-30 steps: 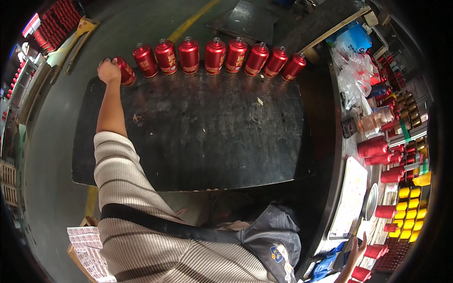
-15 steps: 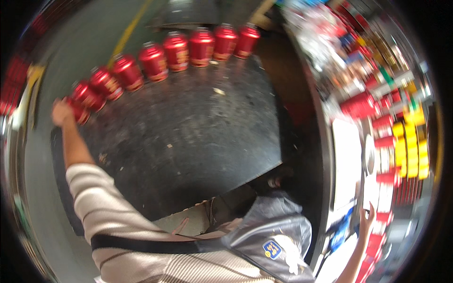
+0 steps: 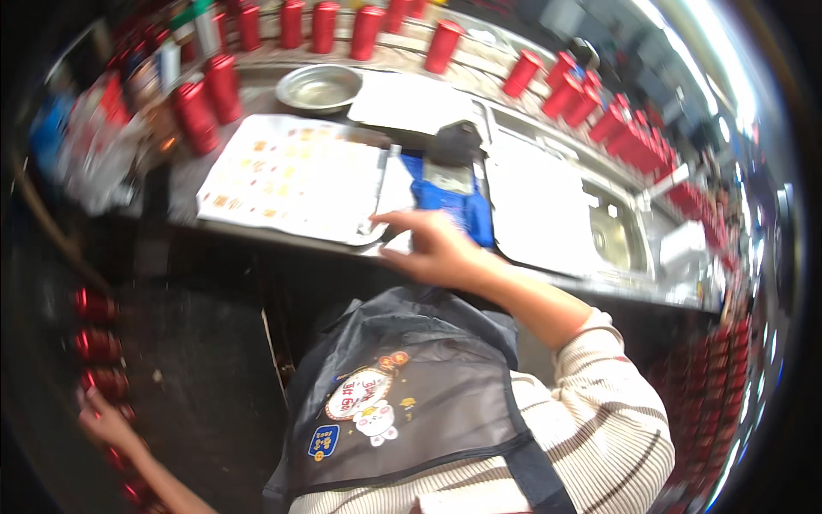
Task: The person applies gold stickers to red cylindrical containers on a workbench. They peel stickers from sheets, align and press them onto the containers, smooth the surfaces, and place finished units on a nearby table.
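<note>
My right hand (image 3: 432,247) reaches over the workbench's front edge, thumb and index finger apart. Its fingertips are at the right corner of a white sheet of small red-and-orange printed stickers (image 3: 278,171); nothing shows between them. At lower left, my left hand (image 3: 104,424) is beside a row of shiny red metal bottles (image 3: 98,346) on a dark table (image 3: 205,385). Its fingers overlap one bottle but are blurred, so whether they grip it is unclear. Beside the right hand lies a blue packet (image 3: 449,206) with a dark object (image 3: 458,143) above it.
A round metal bowl (image 3: 319,88) stands behind the stickers. More red cylinders (image 3: 443,47) line the bench's back ledge. A sink (image 3: 610,236) is at the right, beyond a white board (image 3: 539,201). Clear plastic bags (image 3: 94,158) are heaped at left. Stacked red cylinders (image 3: 702,394) fill the lower right.
The view has swung right, from the dark table to the workbench. My right hand has come to the sticker sheet's corner. My left hand still reaches to the bottle row, now at lower left.
</note>
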`<action>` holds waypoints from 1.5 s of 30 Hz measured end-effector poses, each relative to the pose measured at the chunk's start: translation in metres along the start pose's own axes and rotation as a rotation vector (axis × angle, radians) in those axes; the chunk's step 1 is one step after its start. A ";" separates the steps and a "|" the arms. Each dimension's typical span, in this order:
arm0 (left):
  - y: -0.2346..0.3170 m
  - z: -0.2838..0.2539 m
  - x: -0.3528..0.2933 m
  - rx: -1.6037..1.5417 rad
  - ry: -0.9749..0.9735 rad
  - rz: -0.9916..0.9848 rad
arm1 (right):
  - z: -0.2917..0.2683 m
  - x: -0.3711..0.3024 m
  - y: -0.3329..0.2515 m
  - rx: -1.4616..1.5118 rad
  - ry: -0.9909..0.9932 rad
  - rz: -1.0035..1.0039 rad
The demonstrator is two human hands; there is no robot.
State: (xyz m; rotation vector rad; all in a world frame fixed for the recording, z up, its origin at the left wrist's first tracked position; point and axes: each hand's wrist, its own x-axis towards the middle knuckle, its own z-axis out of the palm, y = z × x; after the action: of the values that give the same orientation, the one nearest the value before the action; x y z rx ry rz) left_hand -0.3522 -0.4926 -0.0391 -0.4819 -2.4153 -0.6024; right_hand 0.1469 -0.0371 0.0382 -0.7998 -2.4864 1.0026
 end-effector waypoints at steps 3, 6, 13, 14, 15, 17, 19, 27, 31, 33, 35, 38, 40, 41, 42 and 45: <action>0.205 0.052 0.010 -0.404 -0.077 0.283 | 0.023 -0.007 -0.006 0.104 -0.039 -0.211; 0.348 0.098 0.035 -0.532 -0.252 0.379 | 0.022 -0.020 0.012 0.214 0.067 -0.112; 0.446 0.211 0.122 -0.691 -0.044 0.083 | -0.061 -0.095 0.079 0.515 0.603 0.416; 0.463 0.219 0.111 -0.811 0.049 0.018 | -0.066 -0.110 0.096 0.480 0.679 0.426; 0.473 0.221 0.104 -0.904 0.108 0.015 | -0.073 -0.118 0.103 0.529 0.713 0.477; 0.442 0.257 0.118 -0.794 0.111 0.028 | -0.084 -0.121 0.118 0.561 0.715 0.564; 0.467 0.260 0.111 -0.765 0.168 -0.012 | -0.091 -0.111 0.120 0.557 0.741 0.590; 0.475 0.302 0.118 -0.748 0.130 0.029 | -0.079 -0.057 0.112 0.622 0.559 0.487; 0.454 0.293 0.137 -0.735 0.099 -0.025 | -0.073 -0.047 0.108 0.645 0.540 0.382; 0.452 0.263 0.134 -0.738 0.175 0.068 | -0.075 -0.047 0.103 0.614 0.560 0.400; 0.477 0.213 0.115 -1.057 0.057 0.029 | -0.079 -0.046 0.098 0.571 0.557 0.455; 0.514 0.145 0.073 -1.460 -0.346 -0.166 | -0.061 -0.031 0.095 0.518 0.564 0.352; 0.536 0.109 0.033 -1.713 -0.702 -0.305 | -0.057 -0.007 0.068 0.403 0.395 0.279; 0.541 0.099 0.008 -1.800 -0.977 -0.312 | -0.057 0.006 0.056 0.374 0.247 0.191; 0.561 0.071 -0.018 -1.807 -1.195 -0.362 | -0.050 0.016 0.050 0.434 0.158 0.128; 0.600 0.057 -0.092 -1.969 -1.586 -0.384 | -0.022 0.020 0.044 0.650 0.264 -0.121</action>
State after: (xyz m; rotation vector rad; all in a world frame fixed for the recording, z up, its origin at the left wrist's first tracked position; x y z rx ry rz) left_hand -0.0294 0.0181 0.0449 -1.5788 -1.7027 -3.8314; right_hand 0.1589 0.0126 0.0243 -0.5184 -1.7913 1.4347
